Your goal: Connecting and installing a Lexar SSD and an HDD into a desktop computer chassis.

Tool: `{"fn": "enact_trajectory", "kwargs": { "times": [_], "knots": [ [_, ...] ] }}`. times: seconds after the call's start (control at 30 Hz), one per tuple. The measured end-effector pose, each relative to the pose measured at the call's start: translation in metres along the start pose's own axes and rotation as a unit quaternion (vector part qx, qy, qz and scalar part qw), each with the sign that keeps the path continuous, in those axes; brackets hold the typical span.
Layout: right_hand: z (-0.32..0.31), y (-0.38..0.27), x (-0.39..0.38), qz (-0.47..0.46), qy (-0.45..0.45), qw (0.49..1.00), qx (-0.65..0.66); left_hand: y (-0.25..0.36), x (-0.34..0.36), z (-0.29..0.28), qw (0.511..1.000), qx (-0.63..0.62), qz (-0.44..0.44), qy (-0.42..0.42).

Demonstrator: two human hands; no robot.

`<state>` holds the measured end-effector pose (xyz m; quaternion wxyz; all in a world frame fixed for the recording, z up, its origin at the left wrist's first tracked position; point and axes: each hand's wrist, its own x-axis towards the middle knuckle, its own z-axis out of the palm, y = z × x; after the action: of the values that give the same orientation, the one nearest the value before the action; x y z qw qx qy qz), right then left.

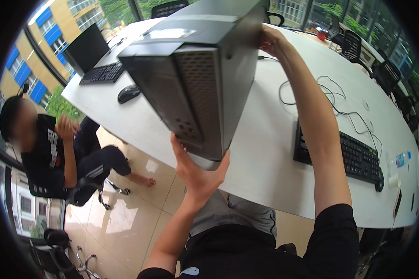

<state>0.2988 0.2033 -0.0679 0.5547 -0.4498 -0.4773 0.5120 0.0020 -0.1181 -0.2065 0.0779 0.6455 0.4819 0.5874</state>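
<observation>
I hold my left hand (196, 179) cupped, thumb (224, 165) spread wide, and my right hand (275, 43) stretched forward, partly hidden.

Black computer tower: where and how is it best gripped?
Likely two-handed: left hand at its near lower edge, coming from the near side; right hand farther along it, from the right. The black computer tower is a large, flat-sided box with no handle in view, so support below looks steadier than pinching.

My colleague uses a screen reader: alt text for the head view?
A dark computer tower is held over a white table, the left hand at its lower near end, the right hand at its far right side. A keyboard lies at right; another person sits at left.
</observation>
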Motion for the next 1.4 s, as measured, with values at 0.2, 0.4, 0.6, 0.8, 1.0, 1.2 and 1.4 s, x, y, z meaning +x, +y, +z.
{"fn": "enact_trajectory", "kwargs": {
  "times": [0.2,0.4,0.6,0.8,1.0,1.2,1.4],
  "knots": [
    [0.013,0.003,-0.011,0.011,0.037,0.997,0.064,-0.003,0.009,-0.012,0.999,0.044,0.015,0.016],
    [-0.058,0.023,0.049,0.002,0.027,0.999,0.017,0.005,0.009,-0.008,0.999,0.005,0.024,0.027],
    [-0.04,0.034,0.047,0.018,0.034,0.998,0.048,0.009,0.006,-0.017,0.998,0.045,0.013,0.032],
    [-0.051,0.032,0.047,0.043,0.022,0.998,0.044,0.009,0.008,-0.015,0.999,0.032,0.008,0.035],
    [-0.059,0.032,0.048,0.065,0.006,0.997,0.044,0.009,0.007,-0.018,0.999,0.032,0.01,0.035],
    [-0.092,0.03,0.047,0.079,-0.01,0.996,0.041,0.012,0.008,-0.014,0.999,0.043,0.009,0.028],
    [-0.064,0.031,0.042,0.056,-0.013,0.998,0.039,0.009,0.008,-0.016,0.998,0.052,0.004,0.025]
  ]
}}
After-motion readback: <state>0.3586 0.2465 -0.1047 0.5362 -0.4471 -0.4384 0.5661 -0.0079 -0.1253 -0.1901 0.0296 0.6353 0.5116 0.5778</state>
